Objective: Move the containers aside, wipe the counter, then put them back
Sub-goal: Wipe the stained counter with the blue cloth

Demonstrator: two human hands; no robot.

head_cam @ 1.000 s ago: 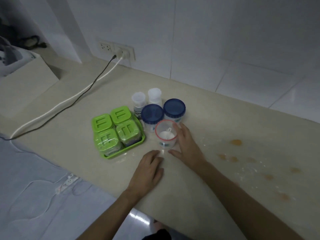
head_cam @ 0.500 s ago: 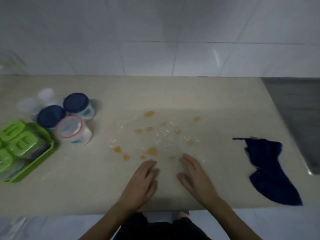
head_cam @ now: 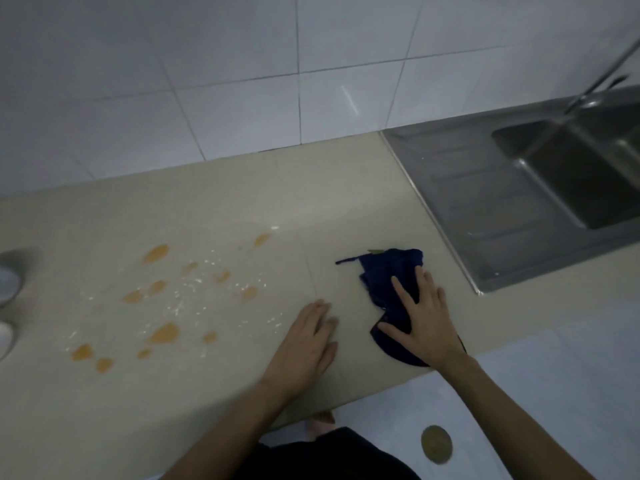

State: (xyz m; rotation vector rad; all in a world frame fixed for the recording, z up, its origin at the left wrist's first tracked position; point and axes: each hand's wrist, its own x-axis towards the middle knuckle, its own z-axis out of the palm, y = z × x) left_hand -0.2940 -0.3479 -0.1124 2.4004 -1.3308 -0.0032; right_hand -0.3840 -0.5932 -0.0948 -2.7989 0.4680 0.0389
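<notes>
A dark blue cloth [head_cam: 384, 278] lies crumpled on the beige counter [head_cam: 242, 202], near its front edge. My right hand [head_cam: 424, 320] rests flat on top of the cloth with fingers spread, not gripping it. My left hand [head_cam: 308, 341] lies flat on the bare counter just left of the cloth, holding nothing. Orange drops [head_cam: 162, 332] and white powder specks [head_cam: 197, 282] stain the counter to the left of both hands. Only slivers of two containers [head_cam: 7, 282] show at the far left edge.
A steel sink [head_cam: 561, 174] with a drainboard [head_cam: 478, 202] is set into the counter at the right, a tap above it. White wall tiles [head_cam: 242, 81] rise behind. A round floor drain [head_cam: 436, 444] lies below the counter edge.
The view swung right, away from the containers toward the sink. Both hands moved right along the counter, and my right hand came down onto the blue cloth.
</notes>
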